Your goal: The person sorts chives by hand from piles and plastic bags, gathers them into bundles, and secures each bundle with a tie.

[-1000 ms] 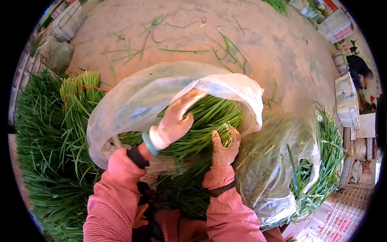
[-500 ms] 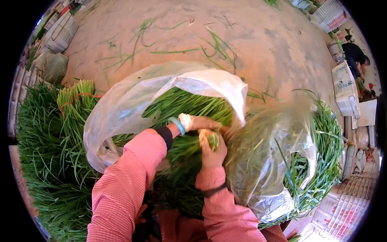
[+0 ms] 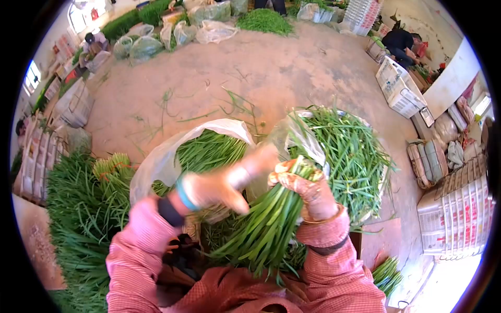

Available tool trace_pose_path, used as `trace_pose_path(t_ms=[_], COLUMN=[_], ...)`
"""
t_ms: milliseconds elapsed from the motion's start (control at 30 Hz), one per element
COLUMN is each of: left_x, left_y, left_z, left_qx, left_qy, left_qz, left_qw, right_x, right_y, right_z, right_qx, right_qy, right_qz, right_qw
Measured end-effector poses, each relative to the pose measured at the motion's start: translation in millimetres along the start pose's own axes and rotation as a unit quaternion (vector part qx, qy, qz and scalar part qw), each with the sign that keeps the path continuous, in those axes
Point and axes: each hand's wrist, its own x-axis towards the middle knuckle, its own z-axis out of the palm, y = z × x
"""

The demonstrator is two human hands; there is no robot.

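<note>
My right hand [image 3: 308,190] is wrapped round the cut ends of a bunch of long green stalks [image 3: 266,224], whose leaves hang down to the left. To its left, my left hand [image 3: 224,182] is blurred by motion, its fingers apart and nothing seen in them. Behind it, a clear plastic bag [image 3: 151,175] lies open around more green stalks [image 3: 211,151]. A heap of loose green leaves [image 3: 344,161] sits beyond my right hand, with plastic at its left edge. On the left is a large pile of greens [image 3: 78,224] with a tied bundle [image 3: 112,167].
White crates [image 3: 399,88] stand at the right, and a large strapped crate [image 3: 454,214] is nearer. A person [image 3: 399,44] bends at the upper right; another person [image 3: 95,46] sits at the upper left. Filled plastic bags [image 3: 146,49] and scattered leaves lie on the floor.
The view has tilted up, showing more of the room. My right hand has lifted a bunch of stalks away from the bag. My left hand has come off the stalks and moved apart from my right.
</note>
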Motion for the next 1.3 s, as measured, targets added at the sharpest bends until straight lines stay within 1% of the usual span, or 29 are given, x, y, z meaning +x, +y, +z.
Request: trace_pose_path(t_ms=[33,67,100,167,267,333,367,467,500,567,600,633,667,700,767,800,833,900,933,967,1000,1033,1067,1100,1133,1167,1233,1267,1300], left_x=[9,-6,-11,-26,-38,-46,-51,-62,-64,-60,-55,-54,-55,-55,-55,-61,-66,-79,-81,-80,-76,-73,-73,-73,-74,-75,-81,-93,-108], left_y=[14,11,-2,6,32,47,60,88,90,102,112,111,117,127,159,166,169,172,173,177,184,186,183,179,177,179,184,182,180], left_z=[46,81,108,176,233,240,219,177,164,146,145,140,134,126,117,115,112,109,110,114,121,128,132,136,140,145,154,155,157], left_qx=[-0.048,-0.185,-0.244,-0.370,-0.425,-0.428,-0.431,-0.313,-0.284,-0.094,-0.040,0.107,0.292,0.466,0.503,0.584,0.584,0.655,0.689,0.689,0.698,0.705,0.702,0.712,0.722,0.722,0.578,0.512,0.508], left_qy=[0.002,-0.021,-0.053,0.028,0.019,0.016,-0.007,0.103,0.124,0.103,0.130,0.092,0.071,0.049,0.080,0.088,0.097,0.121,0.098,0.096,0.108,0.118,0.114,0.128,0.143,0.145,0.181,0.107,0.111], left_qz=[-0.010,-0.173,-0.139,-0.089,-0.095,-0.138,-0.216,-0.286,-0.289,-0.362,-0.379,-0.346,-0.304,-0.248,-0.244,-0.224,-0.230,-0.193,-0.231,-0.234,-0.228,-0.222,-0.225,-0.193,-0.161,-0.164,-0.120,-0.140,-0.149], left_qw=[0.999,0.967,0.958,0.924,0.900,0.893,0.876,0.900,0.906,0.922,0.915,0.927,0.904,0.848,0.825,0.775,0.772,0.720,0.680,0.679,0.670,0.662,0.666,0.663,0.658,0.657,0.786,0.841,0.841], right_x=[-12,-28,-41,-66,-86,-102,-112,-132,-142,-163,-170,-170,-164,-157,-172,-174,-174,-179,-186,-190,-189,-181,-176,-168,-161,-155,-161,-155,-155], right_y=[-3,-11,-18,-30,-24,-35,-53,-49,-40,-23,-20,-20,-6,5,-7,-8,-9,-20,-34,-33,-28,-20,-21,-13,4,17,15,16,19], right_z=[3,6,7,6,-2,-2,-4,-80,-80,-68,-47,-38,-52,-68,-85,-112,-138,-152,-136,-110,-86,-78,-63,-44,-36,-32,-29,-34,-52], right_qx=[0.019,0.020,0.063,0.153,0.165,0.124,0.134,0.130,0.130,0.103,0.041,-0.036,-0.061,-0.087,0.197,0.264,0.328,0.251,0.097,-0.090,-0.231,-0.345,-0.407,-0.397,-0.256,-0.107,-0.068,-0.025,-0.025], right_qy=[-0.006,0.015,0.030,0.111,0.097,0.044,0.051,-0.065,-0.072,-0.172,-0.147,-0.120,-0.085,-0.055,-0.037,-0.025,-0.012,0.006,-0.064,0.021,-0.007,-0.040,-0.044,0.009,0.031,0.050,0.124,0.184,0.181], right_qz=[-0.001,-0.019,-0.059,-0.097,-0.110,-0.118,-0.098,-0.078,-0.087,-0.058,-0.043,0.037,0.061,0.085,-0.045,-0.085,-0.122,-0.199,-0.156,-0.132,-0.198,-0.300,-0.317,-0.330,-0.258,-0.179,-0.117,-0.140,-0.130], right_qw=[1.000,1.000,0.996,0.977,0.975,0.984,0.985,0.986,0.985,0.978,0.987,0.991,0.993,0.991,0.979,0.960,0.937,0.947,0.981,0.987,0.953,0.889,0.855,0.856,0.931,0.977,0.983,0.973,0.974])
